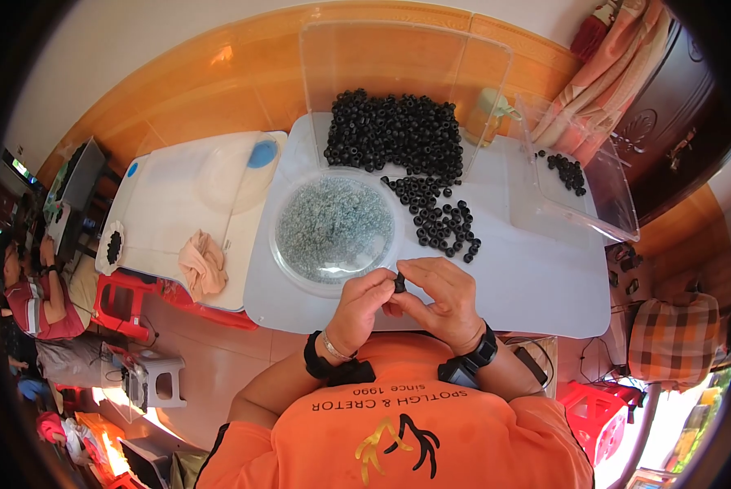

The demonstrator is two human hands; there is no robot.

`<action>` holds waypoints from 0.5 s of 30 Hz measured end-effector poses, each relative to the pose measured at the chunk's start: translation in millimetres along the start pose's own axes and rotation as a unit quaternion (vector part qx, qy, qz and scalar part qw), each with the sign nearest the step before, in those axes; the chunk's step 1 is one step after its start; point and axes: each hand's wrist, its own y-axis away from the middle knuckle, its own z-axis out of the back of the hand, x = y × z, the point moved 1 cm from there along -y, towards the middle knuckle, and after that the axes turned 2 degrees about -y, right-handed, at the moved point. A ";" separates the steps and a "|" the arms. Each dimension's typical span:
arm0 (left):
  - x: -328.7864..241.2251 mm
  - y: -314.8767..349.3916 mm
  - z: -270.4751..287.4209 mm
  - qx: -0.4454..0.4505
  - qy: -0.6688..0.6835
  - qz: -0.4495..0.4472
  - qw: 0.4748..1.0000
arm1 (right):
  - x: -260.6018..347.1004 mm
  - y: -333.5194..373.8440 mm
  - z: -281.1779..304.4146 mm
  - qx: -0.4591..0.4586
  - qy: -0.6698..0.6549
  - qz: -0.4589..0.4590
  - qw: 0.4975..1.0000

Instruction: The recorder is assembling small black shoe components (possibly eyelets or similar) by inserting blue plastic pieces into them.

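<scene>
- While both hands meet at the near edge of the pale tabletop, head view shows a small black piece between their fingertips, just in front of the orange shirt.
- Left hand: fingers bent inward, tips closed on the black piece from the left; dark band and metal bracelet on wrist.
- Right hand: thumb and index finger pinch the same piece from the right; dark watch on wrist. Cannot tell which hand bears more of it.
- Just beyond the left hand: round clear container, filled with tiny pale bluish beads.
- Beyond that, clear box with a big heap of black beads; loose ones trail from it across the tabletop toward the right hand, apart from it.
- Jar with greenish lid near the box's right side.
- Far right: second clear box, tilted, small cluster of black beads seen at it.
- Left: separate white table with crumpled pinkish cloth; red stool beside it.
- Far left: another person, dark red top, well apart.
</scene>
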 end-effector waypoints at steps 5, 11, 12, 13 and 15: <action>-2.4 1.9 -3.6 -0.010 -0.003 -0.002 1.000 | 1.5 0.1 -0.8 -0.003 -0.028 -0.013 1.000; -5.8 1.1 -5.0 -0.018 0.003 -0.007 1.000 | -1.5 -3.7 -0.5 0.002 -0.061 -0.026 0.998; -5.7 1.2 -4.8 -0.018 0.002 -0.007 1.000 | -2.0 -3.9 -0.7 0.005 -0.064 -0.029 0.998; -5.6 1.4 -4.4 -0.021 -0.005 -0.008 1.000 | -2.3 -4.0 -0.7 0.004 -0.067 -0.026 0.997; -4.4 1.9 -4.3 -0.024 -0.003 -0.010 1.000 | -2.7 -4.1 -0.3 0.003 -0.070 -0.028 0.997</action>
